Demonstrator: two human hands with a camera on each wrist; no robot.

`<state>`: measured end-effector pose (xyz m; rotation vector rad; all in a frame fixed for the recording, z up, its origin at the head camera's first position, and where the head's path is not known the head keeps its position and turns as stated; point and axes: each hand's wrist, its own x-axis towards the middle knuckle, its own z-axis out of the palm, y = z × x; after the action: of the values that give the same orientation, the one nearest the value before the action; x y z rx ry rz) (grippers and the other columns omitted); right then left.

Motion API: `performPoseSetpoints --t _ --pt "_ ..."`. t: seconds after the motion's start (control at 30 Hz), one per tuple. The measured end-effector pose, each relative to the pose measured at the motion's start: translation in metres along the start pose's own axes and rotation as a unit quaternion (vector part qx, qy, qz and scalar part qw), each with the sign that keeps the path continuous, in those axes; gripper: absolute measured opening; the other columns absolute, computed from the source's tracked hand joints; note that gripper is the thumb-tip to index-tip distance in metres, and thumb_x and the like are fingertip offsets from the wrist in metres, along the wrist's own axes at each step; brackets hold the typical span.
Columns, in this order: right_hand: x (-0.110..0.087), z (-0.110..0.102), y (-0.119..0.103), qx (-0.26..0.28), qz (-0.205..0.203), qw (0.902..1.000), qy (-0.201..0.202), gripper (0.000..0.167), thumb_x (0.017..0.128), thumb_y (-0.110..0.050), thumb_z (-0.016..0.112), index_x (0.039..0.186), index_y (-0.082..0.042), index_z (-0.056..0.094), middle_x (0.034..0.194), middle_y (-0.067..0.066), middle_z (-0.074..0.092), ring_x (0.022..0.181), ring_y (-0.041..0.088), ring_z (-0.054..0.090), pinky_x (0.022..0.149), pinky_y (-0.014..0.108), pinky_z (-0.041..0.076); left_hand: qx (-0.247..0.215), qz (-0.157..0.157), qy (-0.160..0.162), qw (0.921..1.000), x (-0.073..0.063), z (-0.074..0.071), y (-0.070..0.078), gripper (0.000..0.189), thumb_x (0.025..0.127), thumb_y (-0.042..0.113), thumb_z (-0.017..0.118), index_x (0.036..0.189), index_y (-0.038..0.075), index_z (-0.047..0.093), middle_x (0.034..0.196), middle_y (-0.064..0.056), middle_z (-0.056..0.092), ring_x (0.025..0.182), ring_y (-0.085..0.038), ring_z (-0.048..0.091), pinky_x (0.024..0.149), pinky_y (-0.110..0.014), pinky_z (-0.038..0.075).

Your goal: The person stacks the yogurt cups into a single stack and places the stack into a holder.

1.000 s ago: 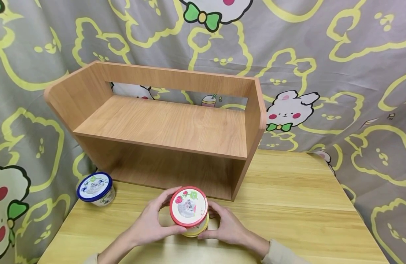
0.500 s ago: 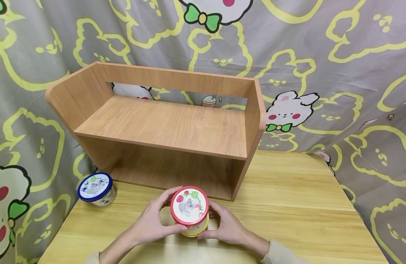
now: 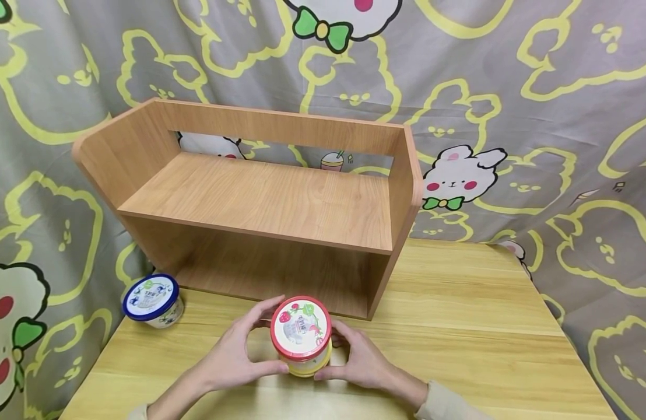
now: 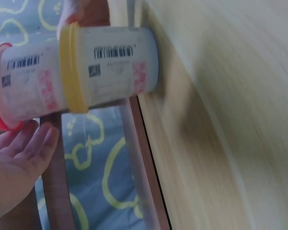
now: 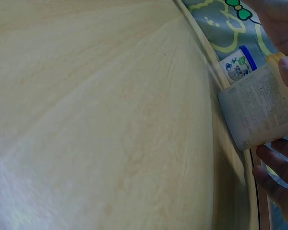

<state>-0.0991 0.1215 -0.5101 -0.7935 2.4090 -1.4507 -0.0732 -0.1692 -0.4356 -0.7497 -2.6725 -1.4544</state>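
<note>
A red-lidded tub (image 3: pixel 300 328) stands on top of a yellow-lidded tub (image 4: pixel 117 62), which rests on the table. My left hand (image 3: pixel 244 350) is spread beside the red-lidded tub, its thumb tip just clear of the near side. In the left wrist view the fingers of the left hand (image 4: pixel 19 160) lie loosely near the red lid. My right hand (image 3: pixel 362 359) holds the lower, yellow-lidded tub from the right, thumb in front and fingers behind. The right wrist view shows the fingers of the right hand (image 5: pixel 278 167) against the lower tub's wall.
A two-tier wooden shelf (image 3: pixel 260 201) stands behind the hands. To its front left sits a blue-lidded tub (image 3: pixel 152 300) on the wooden table (image 3: pixel 475 326). A patterned grey curtain (image 3: pixel 512 116) hangs behind and on both sides.
My left thumb has drawn back leftward from the tubs, loosening the grip. The red-lidded tub shifted slightly on the lower one. My right hand has stayed in place.
</note>
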Motion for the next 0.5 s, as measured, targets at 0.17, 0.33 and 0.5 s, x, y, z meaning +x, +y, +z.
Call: performPoseSetpoints --t 0.17,0.33,0.5 --pt "0.001 0.000 0.000 -0.003 0.007 1.0000 -0.001 0.088 0.076 -0.047 0.094 0.151 -0.029 0.052 0.138 -0.012 0.069 0.117 0.004 0.066 0.106 0.029 0.057 0.002 0.029 0.028 0.9992 -0.006 -0.015 -0.006 0.101 0.076 0.028 0.097 0.160 0.029 0.039 0.146 0.001 0.064 0.127 -0.013 0.065 0.106 -0.031 0.057" --pt "0.001 0.000 0.000 -0.004 0.012 0.9999 -0.004 0.088 0.076 -0.048 0.094 0.151 -0.030 0.051 0.138 -0.012 0.069 0.116 0.003 0.066 0.105 0.030 0.058 0.004 0.045 0.065 0.9969 -0.015 -0.035 -0.012 0.100 0.075 0.017 0.096 0.159 0.023 0.042 0.147 0.003 0.063 0.131 -0.010 0.062 0.105 -0.022 0.055" --pt "0.001 -0.001 0.001 -0.001 0.016 0.9999 -0.006 0.088 0.076 -0.047 0.094 0.151 -0.031 0.051 0.138 -0.012 0.069 0.117 0.004 0.066 0.106 0.030 0.058 0.007 0.052 0.096 0.9940 -0.027 -0.056 -0.021 0.098 0.074 0.002 0.094 0.157 0.016 0.045 0.148 0.010 0.063 0.132 -0.004 0.061 0.104 -0.014 0.052"
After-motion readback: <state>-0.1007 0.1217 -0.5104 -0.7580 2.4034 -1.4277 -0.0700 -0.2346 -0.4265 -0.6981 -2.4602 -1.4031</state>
